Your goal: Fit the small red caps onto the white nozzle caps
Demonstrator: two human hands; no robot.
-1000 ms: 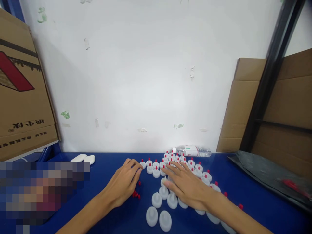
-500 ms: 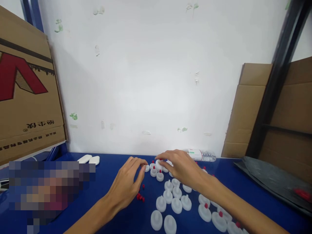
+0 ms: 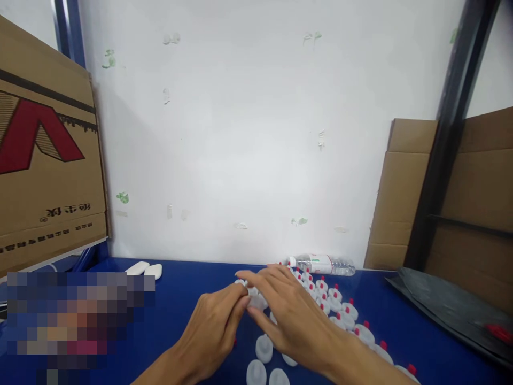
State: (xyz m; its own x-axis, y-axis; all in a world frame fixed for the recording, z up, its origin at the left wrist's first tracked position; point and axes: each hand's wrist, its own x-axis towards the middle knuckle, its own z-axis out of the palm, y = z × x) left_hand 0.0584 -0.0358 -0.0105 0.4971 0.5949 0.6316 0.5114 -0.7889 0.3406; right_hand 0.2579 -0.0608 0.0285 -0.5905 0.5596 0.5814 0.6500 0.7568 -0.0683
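My left hand [image 3: 210,323] is closed in a pinch, its thumb and fingertips close to my right fingers. Whatever it pinches is hidden. My right hand [image 3: 290,313] curls its thumb and fingers around a round white plastic nozzle cap [image 3: 257,302], and the two hands meet there. Below them stand plain white caps [image 3: 264,348] with a short spout and no red tip. Right of my right hand are several white caps with red tips [image 3: 348,311]. A small red tip [image 3: 235,342] shows beside my left hand, mostly covered.
A clear bottle [image 3: 320,264] lies against the wall at the back. Two white oval pieces [image 3: 153,271] lie at the back left. A cardboard box [image 3: 48,203] stands left, a dark plastic bag [image 3: 449,302] lies right, and a blurred patch covers the left of the blue table [image 3: 180,278].
My hands have come together; the right moved down and toward the left, from the far caps to the left hand. The view has shifted slightly, and my hands now cover the loose red tips.
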